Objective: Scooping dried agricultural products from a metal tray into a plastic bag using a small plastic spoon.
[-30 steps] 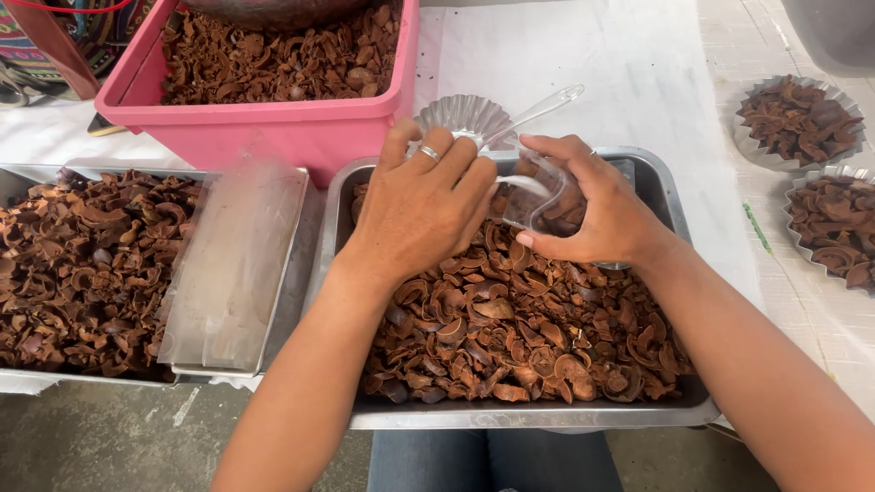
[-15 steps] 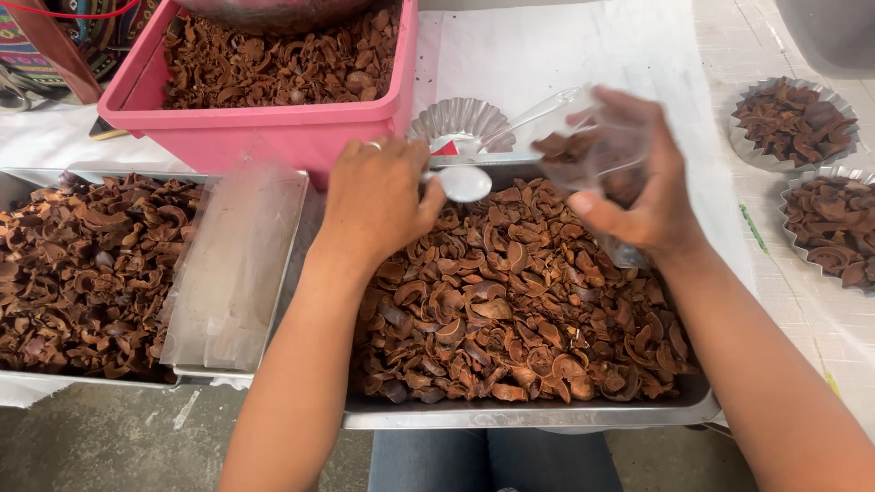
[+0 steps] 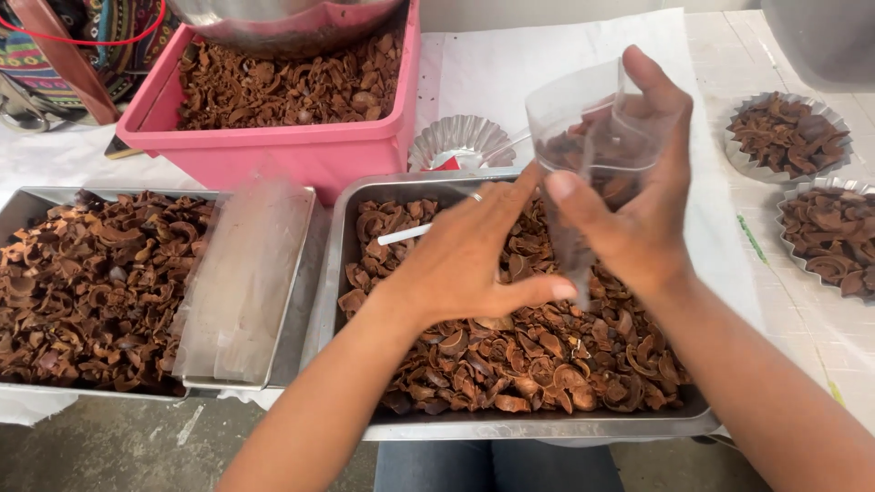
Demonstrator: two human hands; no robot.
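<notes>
White cloth or paper (image 3: 565, 64) covers the table under all the containers, and a strip of grey floor (image 3: 137, 446) shows along the near edge below the trays. The far left corner holds a patterned bag (image 3: 55, 46); the pale tabletop at far right stays open between the foil cups. A steel tray (image 3: 524, 424) sits in the centre at the near table edge, filled with brown dried shell pieces (image 3: 510, 355), and a white stick (image 3: 406, 234) lies on them near the far left corner. A second steel tray (image 3: 23, 205) stands just to its left, also full of brown pieces, with a stack of clear plastic bags (image 3: 241, 278) lying along its right side. A pink plastic tub (image 3: 292, 159) behind the trays holds more of the same pieces, with a metal bowl (image 3: 273, 18) resting on top. An empty fluted foil cup (image 3: 460, 141) stands between tub and centre tray; two filled foil cups (image 3: 788, 137) stand at far right. The right hand (image 3: 638, 210) holds a clear plastic bag (image 3: 592, 137) above the centre tray, fingers clamped on it, brown pieces inside. The left hand (image 3: 465, 264) is just beside the bag over the tray, its fingers together and extended, its thumb stretched toward the bag's lower end.
</notes>
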